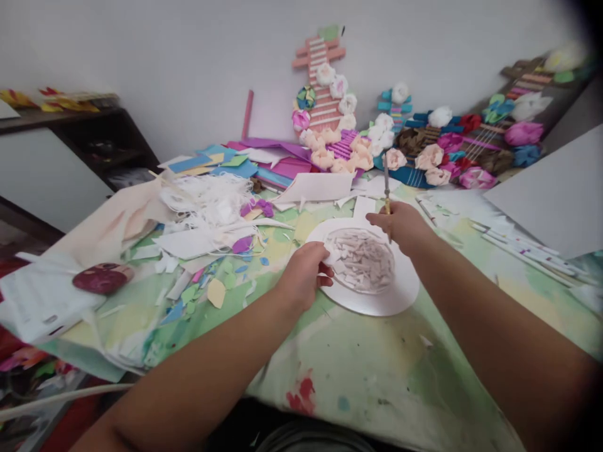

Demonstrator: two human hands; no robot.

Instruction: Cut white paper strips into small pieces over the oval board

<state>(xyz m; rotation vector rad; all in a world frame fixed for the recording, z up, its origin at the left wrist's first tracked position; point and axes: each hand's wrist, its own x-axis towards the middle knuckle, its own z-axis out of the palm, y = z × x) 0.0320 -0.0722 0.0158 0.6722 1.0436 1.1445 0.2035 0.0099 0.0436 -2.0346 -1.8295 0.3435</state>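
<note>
On the table in front of me lies a white rounded board [400,295] with a narrow neck at its far side. Torn white paper scraps [360,260] fill an oval in its middle. My left hand [305,273] is over the board's left edge, its thumb and fingers pinching a small piece of white paper [333,255]. At the board's far right, my right hand [400,226] is closed round a pair of scissors [387,182], whose blades point up and away from me. The handle is mostly hidden in the fingers.
White string [207,204], coloured paper scraps [228,276] and a dark red computer mouse [103,278] lie to the left. Against the wall stand guitar-shaped paper crafts [325,100] with paper flowers. A white sheet [556,194] stands at right; a dark shelf [108,138] is at left.
</note>
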